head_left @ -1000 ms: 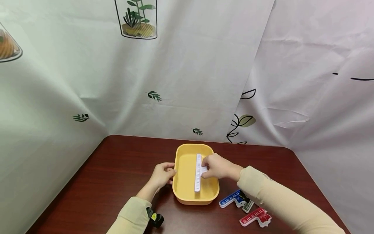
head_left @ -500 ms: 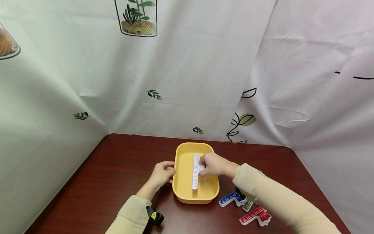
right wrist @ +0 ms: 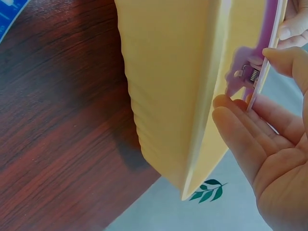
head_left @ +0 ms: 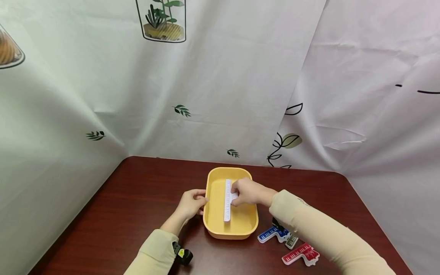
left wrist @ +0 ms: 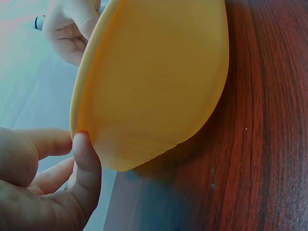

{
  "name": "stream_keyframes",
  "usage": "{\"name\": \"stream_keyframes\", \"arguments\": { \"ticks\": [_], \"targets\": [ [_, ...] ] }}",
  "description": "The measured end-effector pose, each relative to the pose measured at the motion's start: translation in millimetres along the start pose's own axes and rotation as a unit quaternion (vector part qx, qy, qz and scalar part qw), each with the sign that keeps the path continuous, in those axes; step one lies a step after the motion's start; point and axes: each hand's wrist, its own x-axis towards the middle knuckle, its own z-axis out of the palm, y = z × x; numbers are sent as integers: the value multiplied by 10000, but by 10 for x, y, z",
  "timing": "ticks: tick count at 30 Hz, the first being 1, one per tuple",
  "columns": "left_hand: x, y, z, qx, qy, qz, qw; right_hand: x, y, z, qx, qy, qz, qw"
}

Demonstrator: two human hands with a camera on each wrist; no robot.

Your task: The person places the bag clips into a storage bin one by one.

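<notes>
A yellow plastic tray (head_left: 214, 227) stands on the table. My left hand (head_left: 188, 204) pinches its left rim between thumb and fingers, as the left wrist view also shows. Over the tray, my right hand (head_left: 250, 191) holds a pale purple spring clip (head_left: 227, 202) by its tab. The clip has a long straight bar with piano-key markings, which points away from me. In the right wrist view a metal spring (right wrist: 254, 74) shows on the clip, with the thumb on one side and fingers on the other. Whether the clip touches the tray floor is hard to tell.
Right of the tray lie a blue clip (head_left: 269, 233), a dark green clip (head_left: 291, 241) partly under the blue one, and a red clip (head_left: 299, 253). My right forearm passes above them. A white cloth (head_left: 220, 95) hangs behind the dark wooden table (head_left: 144, 198).
My right hand has shifted a little to the left with the purple clip, bringing it closer to the tray's middle. The left hand stays on the rim.
</notes>
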Motion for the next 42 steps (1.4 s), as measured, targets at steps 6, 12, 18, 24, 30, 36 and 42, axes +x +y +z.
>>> {"name": "stream_keyframes", "arguments": {
  "ticks": [6,12,18,24,30,36,42],
  "targets": [
    [0,2,3,-43,41,34,10000,36,-35,-7,-82,-87,-71,9999],
    [4,-5,6,-49,37,38,10000,83,-46,3,-156,-181,-70,9997],
    [-4,0,10,-39,37,40,10000,125,-75,-8,-228,-254,-55,9994],
    [-8,6,10,-15,21,31,10000,171,-121,-25,-302,-425,51,9986],
    [8,-17,6,-32,33,13,10000,222,-163,-39,-422,-570,60,9975],
    [19,-28,10,-93,53,-17,9999,272,-184,-48,-476,-655,131,9966],
    [17,-10,4,-60,42,6,10000,306,-233,-78,-613,-756,208,9950]
  ]
}}
